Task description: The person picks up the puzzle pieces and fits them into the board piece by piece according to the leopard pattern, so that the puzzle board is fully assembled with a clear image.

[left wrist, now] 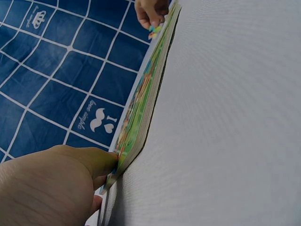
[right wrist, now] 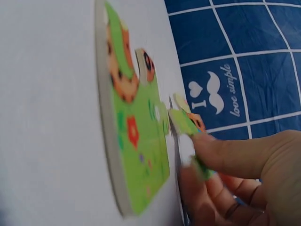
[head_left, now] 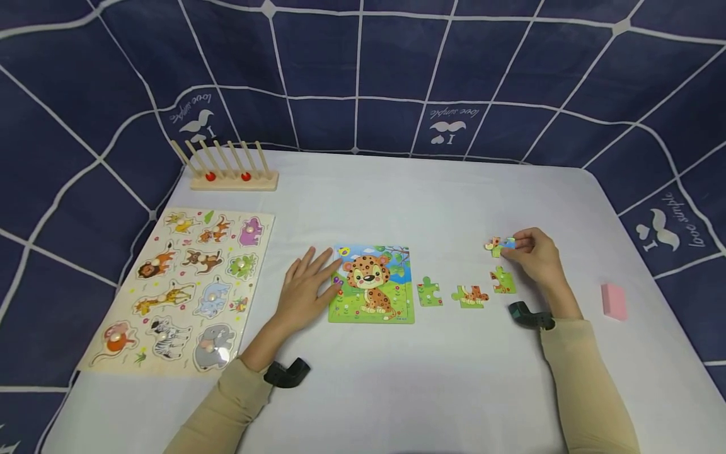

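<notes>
A square leopard jigsaw board (head_left: pixel 371 284) lies near the table's middle. My left hand (head_left: pixel 304 287) rests at its left edge with fingers spread, the thumb lying on the board. Off to the right, my right hand (head_left: pixel 533 252) pinches a jigsaw piece (head_left: pixel 498 246) between thumb and fingers, just over the tabletop. In the right wrist view that held piece (right wrist: pixel 183 121) is tilted. Below it lies a green piece with leopard spots (head_left: pixel 502 280). Between board and right hand are a leopard-paw piece (head_left: pixel 471 296) and a green corner piece (head_left: pixel 430 292).
At the left lies an animal knob-puzzle board (head_left: pixel 184 284). A wooden peg rack (head_left: pixel 234 181) with two red beads stands at the far left. A pink block (head_left: pixel 614 301) sits near the right edge. Dark blue checked cloth (head_left: pixel 357 63) hangs around the white table.
</notes>
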{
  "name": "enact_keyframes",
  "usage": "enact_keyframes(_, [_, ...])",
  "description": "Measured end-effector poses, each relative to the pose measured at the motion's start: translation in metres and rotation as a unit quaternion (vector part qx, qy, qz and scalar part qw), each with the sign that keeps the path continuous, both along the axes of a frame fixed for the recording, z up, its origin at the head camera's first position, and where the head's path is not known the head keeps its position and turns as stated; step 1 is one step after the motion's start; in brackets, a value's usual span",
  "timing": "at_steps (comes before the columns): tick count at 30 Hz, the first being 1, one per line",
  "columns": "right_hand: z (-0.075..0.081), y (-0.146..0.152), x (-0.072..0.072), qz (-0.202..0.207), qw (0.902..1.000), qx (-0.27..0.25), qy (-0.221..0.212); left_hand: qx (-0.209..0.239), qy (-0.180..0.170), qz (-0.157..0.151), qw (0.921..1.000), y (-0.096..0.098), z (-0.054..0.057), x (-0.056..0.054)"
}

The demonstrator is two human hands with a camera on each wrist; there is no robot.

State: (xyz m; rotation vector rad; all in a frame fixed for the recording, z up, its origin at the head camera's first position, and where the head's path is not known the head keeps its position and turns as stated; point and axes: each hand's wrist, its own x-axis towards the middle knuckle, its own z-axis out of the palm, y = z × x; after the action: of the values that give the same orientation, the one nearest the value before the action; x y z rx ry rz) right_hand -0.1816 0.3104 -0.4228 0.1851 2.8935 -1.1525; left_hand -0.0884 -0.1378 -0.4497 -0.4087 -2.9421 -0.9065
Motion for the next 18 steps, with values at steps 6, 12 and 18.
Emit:
enact_keyframes(6, [0.001,0.001,0.000,-0.022,0.9993,-0.031,-0.005,-0.001,0.001,-0.001,1.0000,0.000,-0.001,0.000])
enact_keyframes(12, [0.008,-0.009,0.002,-0.045,0.9963,-0.073,0.000,0.000,0.001,-0.002,1.0000,0.000,0.000,0.000])
enact_keyframes(18, [0.012,-0.031,0.006,-0.034,0.9951,-0.092,-0.011,-0.004,0.000,-0.003,1.0000,0.000,0.000,-0.001])
